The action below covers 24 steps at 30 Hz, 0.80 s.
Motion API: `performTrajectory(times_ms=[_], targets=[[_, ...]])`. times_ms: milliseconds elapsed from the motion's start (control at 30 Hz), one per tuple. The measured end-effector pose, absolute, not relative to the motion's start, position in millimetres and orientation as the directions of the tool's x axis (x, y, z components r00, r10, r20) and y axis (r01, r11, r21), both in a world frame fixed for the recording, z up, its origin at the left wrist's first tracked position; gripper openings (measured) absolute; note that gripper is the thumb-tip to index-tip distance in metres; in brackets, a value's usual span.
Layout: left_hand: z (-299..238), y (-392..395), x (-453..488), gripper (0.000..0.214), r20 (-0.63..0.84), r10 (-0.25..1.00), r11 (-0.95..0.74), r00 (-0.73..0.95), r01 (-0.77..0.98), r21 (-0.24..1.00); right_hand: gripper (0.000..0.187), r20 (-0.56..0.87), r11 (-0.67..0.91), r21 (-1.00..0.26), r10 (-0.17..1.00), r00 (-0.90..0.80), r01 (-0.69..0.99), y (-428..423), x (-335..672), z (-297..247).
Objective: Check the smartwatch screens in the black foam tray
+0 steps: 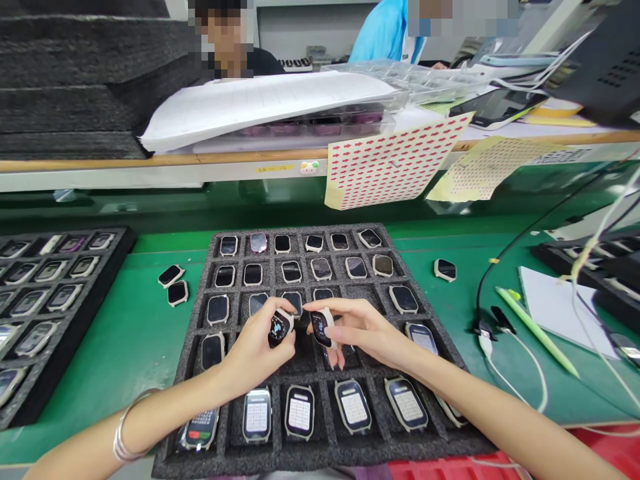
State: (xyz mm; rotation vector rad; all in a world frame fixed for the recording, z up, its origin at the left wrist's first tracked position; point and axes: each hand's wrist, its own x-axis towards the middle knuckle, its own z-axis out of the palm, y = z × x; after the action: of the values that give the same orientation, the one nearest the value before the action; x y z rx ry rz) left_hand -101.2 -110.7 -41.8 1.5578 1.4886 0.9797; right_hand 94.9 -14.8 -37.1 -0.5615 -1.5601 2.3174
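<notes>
My left hand [265,347] is closed on a smartwatch case [279,328] without a strap, its dark screen lit with a watch face. Just to its right, my right hand [357,327] grips a second smartwatch case [320,328], held tilted, also with a lit dark screen. Both hands are over the middle of a dark grey foam tray [233,460] with square compartments. Several more strapless watches lie in it; those in the front row, such as one watch [300,412], show white screens with a grid. Some compartments beneath my hands are hidden.
Loose watches [177,292] lie left of the tray, and another watch [445,269] to its right. A second foam tray [100,320] stands at left. Cables [485,333], a green pen [537,331] and paper [565,307] are at right. Two people sit beyond the shelf [225,167].
</notes>
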Motion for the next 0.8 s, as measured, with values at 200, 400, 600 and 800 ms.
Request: performTrajectory(times_ms=[200, 400, 600, 800], targets=[[-42, -112, -103, 0.024, 0.041, 0.999, -0.044, 0.017, 0.404, 0.914, 0.042, -0.142, -0.352, -0.936, 0.428, -0.893, -0.020, -15, 97, -35], [-45, -110, -103, 0.023, 0.014, 1.000, -0.022, 0.025, 0.359, 0.933, 0.040, -0.158, -0.362, -0.932, 0.406, -0.900, 0.000, -14, 97, -36], [-52, -105, -103, 0.041, -0.108, 0.993, 0.104, 0.038, 0.105, 0.989, 0.053, -0.157, -0.420, -0.907, 0.410, -0.898, -0.033, -14, 95, -34], [-56, -102, -103, 0.045, -0.110, 0.991, 0.124, 0.076, -0.208, 0.970, 0.040, -0.227, -0.453, -0.891, 0.438, -0.870, 0.005, -13, 94, -35]])
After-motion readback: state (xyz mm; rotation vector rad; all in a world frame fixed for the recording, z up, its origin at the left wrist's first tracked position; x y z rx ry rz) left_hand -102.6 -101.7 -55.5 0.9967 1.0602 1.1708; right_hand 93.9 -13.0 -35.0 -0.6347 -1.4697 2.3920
